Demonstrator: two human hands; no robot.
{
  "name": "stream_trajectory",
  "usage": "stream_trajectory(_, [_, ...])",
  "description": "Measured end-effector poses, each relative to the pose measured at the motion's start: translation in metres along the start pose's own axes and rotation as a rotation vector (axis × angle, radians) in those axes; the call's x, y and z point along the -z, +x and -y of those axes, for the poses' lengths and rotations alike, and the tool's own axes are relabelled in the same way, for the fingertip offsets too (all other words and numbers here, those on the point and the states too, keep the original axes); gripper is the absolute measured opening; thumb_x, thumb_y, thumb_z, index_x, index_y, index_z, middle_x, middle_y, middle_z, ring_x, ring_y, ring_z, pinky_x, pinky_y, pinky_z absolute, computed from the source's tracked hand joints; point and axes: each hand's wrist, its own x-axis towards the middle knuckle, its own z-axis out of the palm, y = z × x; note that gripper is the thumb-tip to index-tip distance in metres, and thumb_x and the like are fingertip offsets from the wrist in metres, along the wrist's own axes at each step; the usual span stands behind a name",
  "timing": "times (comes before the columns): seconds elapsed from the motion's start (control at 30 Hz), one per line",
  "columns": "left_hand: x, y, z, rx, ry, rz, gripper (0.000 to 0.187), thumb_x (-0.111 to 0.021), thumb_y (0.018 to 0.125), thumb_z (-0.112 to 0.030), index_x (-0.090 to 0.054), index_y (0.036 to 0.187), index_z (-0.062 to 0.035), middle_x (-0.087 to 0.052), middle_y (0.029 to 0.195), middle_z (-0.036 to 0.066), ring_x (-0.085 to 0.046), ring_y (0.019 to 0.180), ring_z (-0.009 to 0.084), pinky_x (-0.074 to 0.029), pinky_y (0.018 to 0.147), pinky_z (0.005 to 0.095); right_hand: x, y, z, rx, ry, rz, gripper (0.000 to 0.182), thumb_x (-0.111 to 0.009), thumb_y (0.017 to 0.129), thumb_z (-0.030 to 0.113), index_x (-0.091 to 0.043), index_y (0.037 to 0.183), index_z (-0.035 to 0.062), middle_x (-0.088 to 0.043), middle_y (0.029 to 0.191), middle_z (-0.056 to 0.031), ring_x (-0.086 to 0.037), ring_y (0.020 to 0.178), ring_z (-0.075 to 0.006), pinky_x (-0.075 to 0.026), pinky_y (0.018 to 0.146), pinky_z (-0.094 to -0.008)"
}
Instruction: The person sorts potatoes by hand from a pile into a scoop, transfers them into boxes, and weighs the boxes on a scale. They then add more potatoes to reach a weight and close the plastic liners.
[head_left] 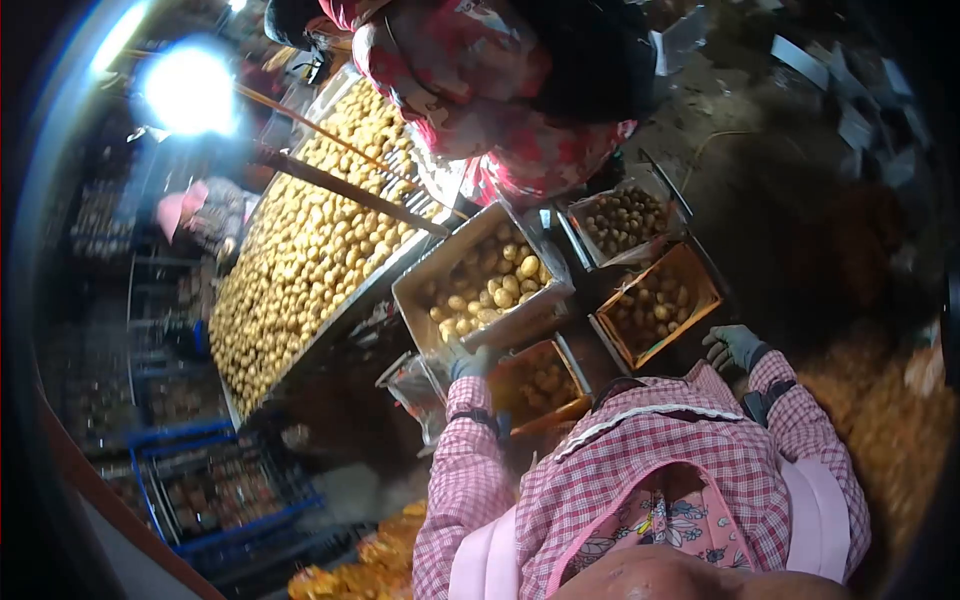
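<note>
My left hand (470,361), in a grey glove, is at the near lower corner of a large pale box (520,327) partly filled with potatoes (505,285). It seems to touch the box's side, but its fingers are too blurred to tell whether they grip it. To the right, my right hand (733,347), also gloved, is held out with fingers loosely bent and apart, nothing in it. It is just beyond the near right corner of an orange-lined box (657,345) with potatoes inside. Another orange-lined box (575,405) of potatoes stands between my hands.
A long sloping table holds a heap of potatoes (310,235). Across the boxes stands a co-worker in red patterned clothing (460,80); another person in a pink cap (180,210) is at far left. A further box (590,250) holds potatoes. A bar (350,190) crosses the heap.
</note>
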Motion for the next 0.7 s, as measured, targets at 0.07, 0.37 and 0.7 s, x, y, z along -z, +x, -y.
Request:
stream_trajectory(0.07, [-0.016,-0.007,-0.014,0.07,-0.185,-0.016,0.101,-0.071,0.077,-0.051,-0.028,0.154,-0.0015,-0.026,0.159,0.026,-0.017,0.15,0.0405,-0.011,0.123,0.0464,0.026,0.004,0.02,0.043,0.017,0.054,0.042,-0.05,0.1,0.041,-0.064,0.111,0.0024,-0.067,0.078,-0.0139,-0.065,0.058,-0.0282,-0.056,0.055,-0.0403])
stream_trajectory(0.37, [-0.033,-0.011,-0.116,0.762,-1.552,0.161,0.071,-0.064,0.094,-0.043,-0.037,0.147,-0.0043,-0.041,0.151,0.016,-0.04,0.138,0.0329,-0.037,0.111,0.0367,0.066,-0.017,0.075,0.12,-0.076,0.072,0.027,-0.063,0.091,0.03,-0.069,0.104,0.0074,-0.067,0.076,-0.0105,-0.064,0.054,-0.0223,-0.054,0.05,-0.0336])
stream_trajectory(0.7, [-0.122,0.05,-0.11,0.88,-1.65,0.155,0.042,-0.062,0.098,-0.033,-0.056,0.124,-0.0019,-0.059,0.12,0.016,-0.058,0.111,0.0323,-0.055,0.09,0.05,0.125,-0.027,0.029,0.063,0.127,-0.005,0.037,-0.054,0.1,0.038,-0.065,0.113,0.0047,-0.067,0.075,-0.007,-0.064,0.053,-0.0205,-0.054,0.047,-0.0319])
